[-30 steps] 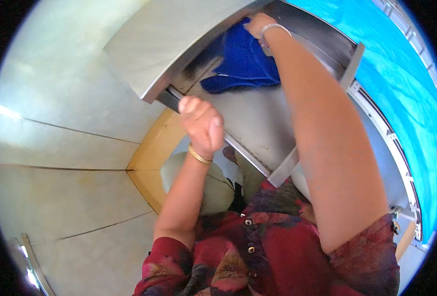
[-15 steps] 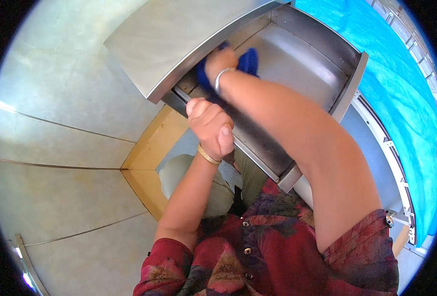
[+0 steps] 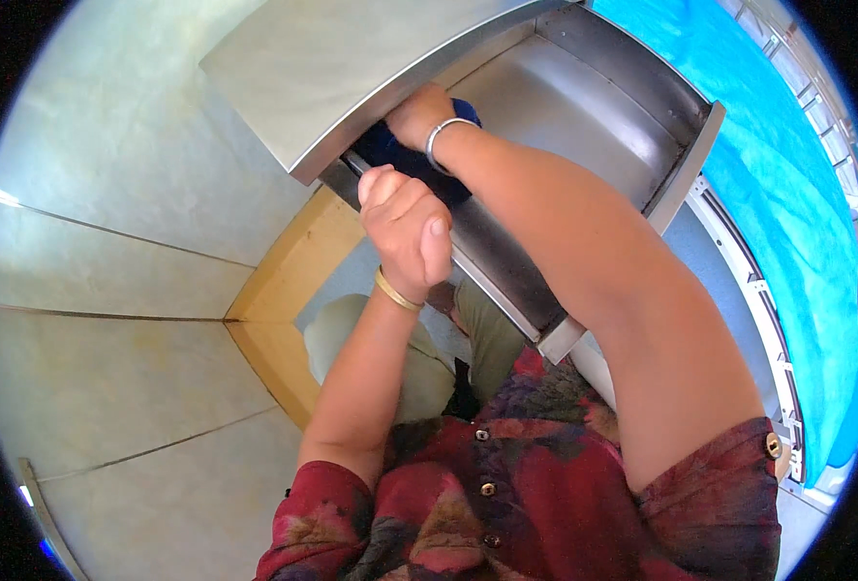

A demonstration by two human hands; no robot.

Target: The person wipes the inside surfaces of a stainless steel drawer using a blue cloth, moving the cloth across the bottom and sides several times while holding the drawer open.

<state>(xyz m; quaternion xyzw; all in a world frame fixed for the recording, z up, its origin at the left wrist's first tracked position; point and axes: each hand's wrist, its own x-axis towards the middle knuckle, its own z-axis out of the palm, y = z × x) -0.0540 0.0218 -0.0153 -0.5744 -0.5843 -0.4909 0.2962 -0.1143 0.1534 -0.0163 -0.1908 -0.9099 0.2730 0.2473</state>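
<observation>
A stainless steel drawer (image 3: 594, 97) stands pulled out beneath a flat metal top (image 3: 342, 58). My left hand (image 3: 405, 223) is closed around the drawer's left side edge. My right hand (image 3: 419, 118) is inside the drawer at its back left, fingers curled on a dark blue cloth (image 3: 385, 147) bunched under it. The fingertips are partly hidden in the cloth. My right forearm crosses over the drawer's front part, and the drawer's interior shows a bare, slightly grimy metal bottom.
Pale stained panels (image 3: 119, 242) and a yellowish wooden box edge (image 3: 284, 261) are at the left. A bright blue sheet (image 3: 778, 252) with a white slotted rail (image 3: 768, 310) runs down the right. My bent knees (image 3: 352, 339) are below the drawer.
My right hand has swept the cloth from the drawer's back right toward the left, uncovering the bottom, then shifted slightly upward. My left hand keeps its grip on the edge.
</observation>
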